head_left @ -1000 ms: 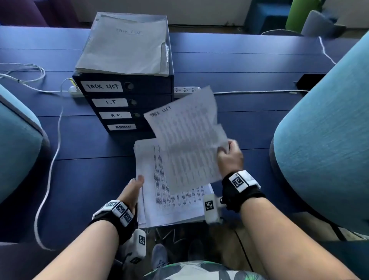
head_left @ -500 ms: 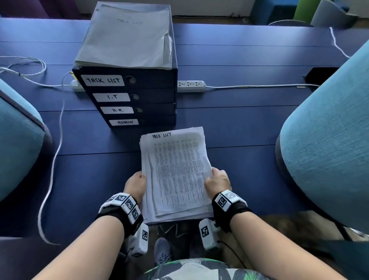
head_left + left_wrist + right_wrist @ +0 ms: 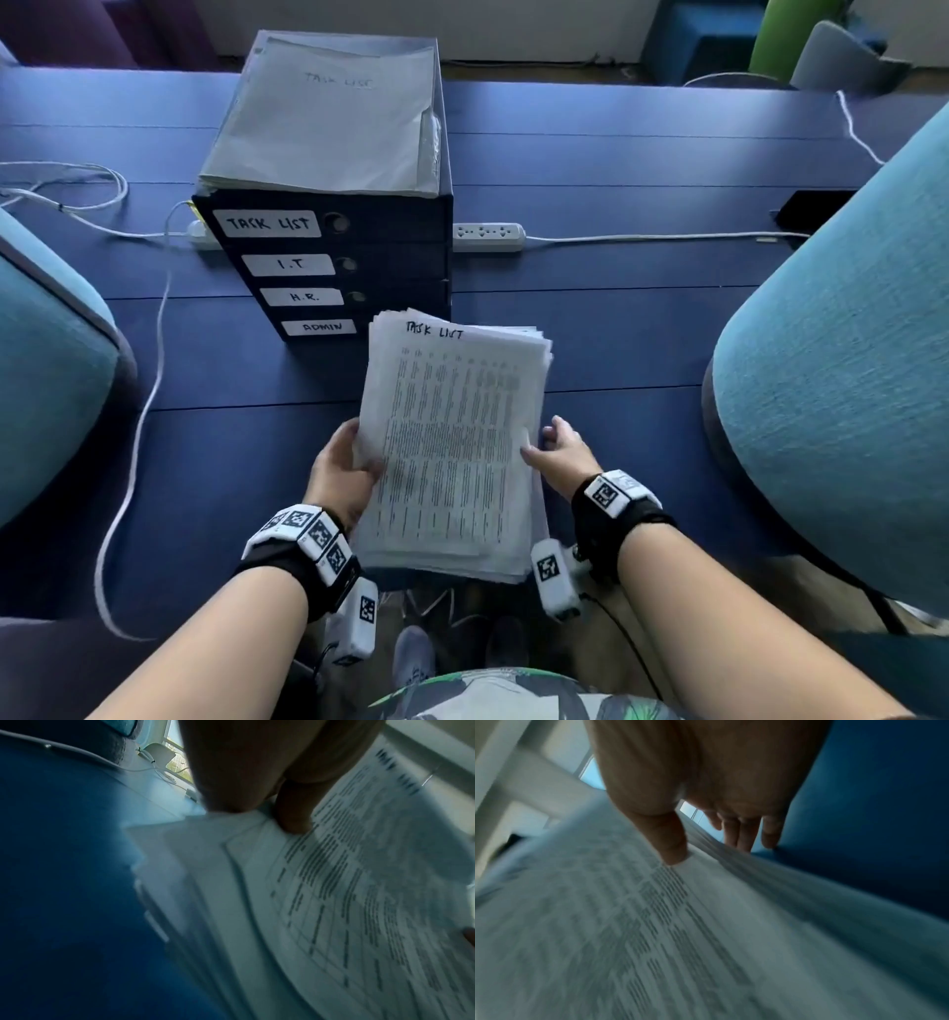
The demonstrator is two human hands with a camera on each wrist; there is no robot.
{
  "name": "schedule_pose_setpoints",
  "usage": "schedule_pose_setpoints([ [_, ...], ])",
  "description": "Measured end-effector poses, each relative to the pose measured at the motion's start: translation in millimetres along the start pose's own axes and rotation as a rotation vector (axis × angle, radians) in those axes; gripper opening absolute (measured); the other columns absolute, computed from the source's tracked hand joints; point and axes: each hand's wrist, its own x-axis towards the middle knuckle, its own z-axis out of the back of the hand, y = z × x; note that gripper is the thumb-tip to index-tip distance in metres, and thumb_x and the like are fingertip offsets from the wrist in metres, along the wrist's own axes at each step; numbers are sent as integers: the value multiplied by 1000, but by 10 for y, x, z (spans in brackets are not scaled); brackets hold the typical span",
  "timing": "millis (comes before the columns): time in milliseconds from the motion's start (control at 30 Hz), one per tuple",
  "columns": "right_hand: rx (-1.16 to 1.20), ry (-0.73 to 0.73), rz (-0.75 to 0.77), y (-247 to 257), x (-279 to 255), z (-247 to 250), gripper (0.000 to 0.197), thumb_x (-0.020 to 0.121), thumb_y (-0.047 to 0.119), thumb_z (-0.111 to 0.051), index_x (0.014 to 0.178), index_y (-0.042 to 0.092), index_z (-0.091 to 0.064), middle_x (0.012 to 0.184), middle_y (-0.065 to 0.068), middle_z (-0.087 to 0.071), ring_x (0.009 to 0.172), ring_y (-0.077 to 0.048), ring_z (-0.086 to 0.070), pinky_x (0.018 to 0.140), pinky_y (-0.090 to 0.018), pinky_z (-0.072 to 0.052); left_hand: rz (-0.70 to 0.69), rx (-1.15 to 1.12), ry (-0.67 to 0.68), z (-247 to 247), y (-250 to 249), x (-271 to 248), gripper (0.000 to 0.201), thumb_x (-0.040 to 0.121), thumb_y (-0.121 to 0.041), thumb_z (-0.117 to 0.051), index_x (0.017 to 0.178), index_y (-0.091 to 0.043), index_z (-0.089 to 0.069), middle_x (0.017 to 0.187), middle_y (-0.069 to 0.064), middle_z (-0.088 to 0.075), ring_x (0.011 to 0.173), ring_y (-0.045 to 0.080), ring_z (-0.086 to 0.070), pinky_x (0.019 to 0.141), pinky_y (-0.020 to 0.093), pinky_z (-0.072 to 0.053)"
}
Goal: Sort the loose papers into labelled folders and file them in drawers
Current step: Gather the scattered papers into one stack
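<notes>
Papers [image 3: 452, 442] headed "TASK LIST" are now lifted off the blue desk [image 3: 642, 360] as one uneven stack, its far edge tilted up toward 12 o'clock, just short of the drawer unit [image 3: 328, 267]. In the head view the left hand [image 3: 341, 470] clasps the stack's 9 o'clock edge, thumb on top and fingers hidden beneath. The right hand [image 3: 562, 452] sits at the 3 o'clock edge with fingers spread and fairly straight, steadying more than gripping. A second ago the right hand was holding a single sheet up above the pile; half a second ago that sheet lay on the stack, flat on the desk between both hands. My reading: the top sheet has been checked, and the whole pile is being gathered for squaring or for the folder [image 3: 328, 113] marked "TASK LIST" lying on the unit, at 12 o'clock.

The left wrist view, blurred, shows the thumb [image 3: 295, 817] pressing on the printed top sheet, with fanned edges below at 7 o'clock.

The right wrist view, also blurred, shows the thumb [image 3: 672, 843] touching the top sheet while the fingers [image 3: 741, 833] reach nearly straight past the stack's edge at 1 o'clock.
</notes>
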Motion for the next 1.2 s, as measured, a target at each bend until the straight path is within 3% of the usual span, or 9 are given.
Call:
schedule_pose_setpoints([
  [100,542,92,48,217,-56,149,54,87,1,-65,135,10,-41,121,-12,-63,105,-23,-64,93,-43,-51,-85,-23,25,-13,-278,-84,45,90,7,-56,105,-36,-57,113,2,-66,105,25,-63,88,47,-54],
  [200,638,-73,247,585,-205,267,38,86,-1,-63,118,17,-54,113,-9,-68,103,-27,-66,92,-49,-52,-217,18,11,-70,-614,-128,47,94,0,-51,106,-46,-51,114,6,-63,103,28,-63,86,54,-55],
  [300,527,-293,495,940,-403,366,31,89,4,-59,115,19,-51,108,-8,-65,95,-23,-64,83,-38,-55,-347,-136,9,-178,-943,-181,37,97,3,-47,114,-31,-47,113,3,-60,102,24,-60,91,51,-53],
  [400,407,-379,722,1060,-589,390,39,88,-2,-58,104,31,-45,98,5,-59,81,2,-58,71,-14,-48,-443,-293,79,-231,-1102,-274,41,92,5,-57,111,-30,-50,106,-4,-63,98,12,-61,86,38,-55],
  [567,461,-205,620,783,-509,237,49,85,-20,-52,102,25,-40,94,0,-52,62,6,-53,56,-7,-44,-352,-307,9,-239,-935,-279,58,86,17,-57,124,-25,-44,107,-10,-62,96,4,-60,73,17,-54],
  [767,418,-225,672,841,-426,188,41,92,-6,-44,107,32,-40,98,8,-55,82,6,-53,78,-17,-48,-423,-245,2,-314,-1085,-229,49,95,9,-47,127,-28,-37,106,-11,-58,89,-6,-62,71,19,-55],
  [933,243,-224,498,712,-317,87,30,94,1,-44,93,29,-36,96,3,-54,79,-5,-51,70,-19,-40,-317,-54,-49,-302,-960,-128,36,97,0,-46,108,-34,-39,101,-9,-56,96,15,-55,80,35,-49],
  [1033,172,-345,454,717,-282,165,22,93,4,-42,97,26,-40,89,-4,-56,76,-20,-54,67,-32,-44,-295,87,-108,-299,-992,-93,30,97,-4,-46,120,-24,-43,104,-1,-58,98,22,-54,83,35,-44],
  [1200,-15,-493,405,608,-153,457,31,87,2,-51,116,13,-58,108,-7,-57,98,-23,-54,85,-25,-41,-250,169,-53,-387,-930,-73,26,91,-13,-60,113,-22,-49,105,0,-62,95,20,-60,83,35,-50],
])
